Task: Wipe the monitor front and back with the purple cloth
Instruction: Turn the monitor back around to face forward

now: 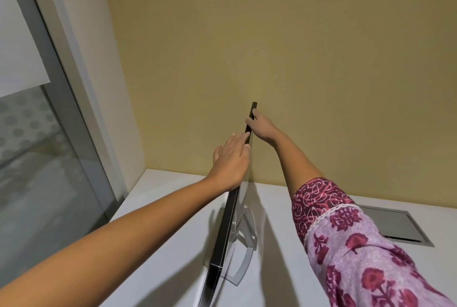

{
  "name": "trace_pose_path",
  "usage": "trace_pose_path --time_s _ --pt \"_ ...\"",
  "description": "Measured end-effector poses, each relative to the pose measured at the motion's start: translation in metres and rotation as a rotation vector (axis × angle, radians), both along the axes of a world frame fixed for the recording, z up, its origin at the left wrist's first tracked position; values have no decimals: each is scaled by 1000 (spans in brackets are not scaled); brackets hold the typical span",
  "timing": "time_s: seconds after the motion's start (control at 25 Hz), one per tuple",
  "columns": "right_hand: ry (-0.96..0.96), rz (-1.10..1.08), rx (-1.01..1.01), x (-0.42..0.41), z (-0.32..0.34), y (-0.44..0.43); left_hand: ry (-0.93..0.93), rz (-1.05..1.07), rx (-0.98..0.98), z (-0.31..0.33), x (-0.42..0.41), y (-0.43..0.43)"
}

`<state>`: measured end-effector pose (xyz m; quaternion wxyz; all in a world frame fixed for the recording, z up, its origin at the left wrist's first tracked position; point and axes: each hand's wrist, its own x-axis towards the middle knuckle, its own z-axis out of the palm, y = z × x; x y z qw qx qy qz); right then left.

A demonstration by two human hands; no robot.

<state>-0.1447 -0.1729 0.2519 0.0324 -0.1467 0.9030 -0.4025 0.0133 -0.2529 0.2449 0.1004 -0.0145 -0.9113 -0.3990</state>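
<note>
A thin monitor (223,230) with a black front edge and silver back stands edge-on to me on a white desk (170,227), on a silver stand (247,245). My left hand (231,161) lies against the monitor's left face near the top edge, fingers fairly straight. My right hand (262,126) grips the top edge further away, with fingers curled over it. No purple cloth is in view.
A yellow wall (272,47) rises right behind the desk. A window with a grey frame (57,84) stands at the left. A grey cable hatch (395,225) is set into the desk at the right.
</note>
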Motion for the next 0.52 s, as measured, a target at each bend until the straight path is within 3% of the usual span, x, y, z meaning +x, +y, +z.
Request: trace_pose_path --time_s 0.12,0.28,0.36,0.52 --pt "119 -93 74 9 2 0 4 -41 -91 2 -16 -4" --pt "391 -336 -23 57 14 23 17 -109 -244 6 -41 -17" --pt "299 -282 153 85 26 32 39 -140 -289 4 -53 -25" --pt "54 56 419 145 45 29 82 -205 -414 1 -71 -35"
